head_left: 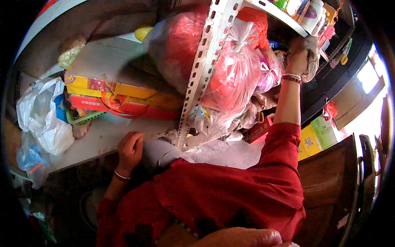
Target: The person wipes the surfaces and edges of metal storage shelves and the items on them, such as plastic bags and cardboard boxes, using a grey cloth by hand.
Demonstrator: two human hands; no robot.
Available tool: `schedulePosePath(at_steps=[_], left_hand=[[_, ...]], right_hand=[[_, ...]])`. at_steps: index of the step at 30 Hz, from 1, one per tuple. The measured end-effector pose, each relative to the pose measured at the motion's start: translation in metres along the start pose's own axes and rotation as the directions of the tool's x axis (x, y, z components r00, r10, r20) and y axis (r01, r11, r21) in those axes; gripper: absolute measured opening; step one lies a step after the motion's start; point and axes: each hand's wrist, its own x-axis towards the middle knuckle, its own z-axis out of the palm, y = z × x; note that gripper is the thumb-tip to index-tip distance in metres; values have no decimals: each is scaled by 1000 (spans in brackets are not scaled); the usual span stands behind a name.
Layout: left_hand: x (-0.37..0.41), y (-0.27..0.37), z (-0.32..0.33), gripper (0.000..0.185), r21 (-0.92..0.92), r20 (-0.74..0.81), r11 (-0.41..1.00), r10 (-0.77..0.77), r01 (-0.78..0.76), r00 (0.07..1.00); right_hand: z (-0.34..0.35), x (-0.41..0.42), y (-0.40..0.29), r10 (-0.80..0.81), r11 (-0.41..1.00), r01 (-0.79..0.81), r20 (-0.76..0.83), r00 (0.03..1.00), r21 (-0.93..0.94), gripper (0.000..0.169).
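Observation:
My right hand (297, 58) is stretched out to the upper right, gripping a crumpled pale cloth (312, 58). It is at the end of a white metal shelf edge (284, 18), and its fingertips are blurred and partly hidden. Just left of that wrist hangs a knotted pink-and-white plastic bag (268, 72). A larger clear bag with red contents (231, 74) bulges beside it. My left hand (131, 149) is low, near my grey-clad leg (163, 152), its fingers curled and nothing visible in them.
A slotted white metal upright (200, 68) divides the shelving. Left of it, yellow and red gift boxes (123, 103) lie on a pale shelf (101, 143) by a white plastic bag (43, 114). Bottles (311, 17) stand on the upper right shelf. A dark wooden panel (327, 185) is at lower right.

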Motion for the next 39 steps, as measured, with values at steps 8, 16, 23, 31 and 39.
schedulePosePath(at_steps=[8, 16, 23, 31, 39], left_hand=[[1, 0, 3, 9, 3, 6, 1000, -1, 1, 1000], [5, -1, 5, 8, 48, 32, 999, -13, 11, 999], [-1, -1, 12, 7, 9, -38, 999, -33, 33, 999], [-3, -3, 4, 8, 15, -13, 998, -61, 62, 998], [-3, -6, 9, 10, -3, -63, 1000, -10, 10, 998]], right_hand=[[-8, -17, -16, -390, 817, 576, -731, 560, 6, 37], [-8, 61, 79, -190, 950, 294, -548, 814, 108, 43], [-77, -17, -23, -108, 984, 157, -418, 902, 86, 44], [-79, -83, -112, -408, 587, 784, -763, 502, 202, 32], [-42, -2, -24, -148, 622, 394, -392, 908, 677, 29]])
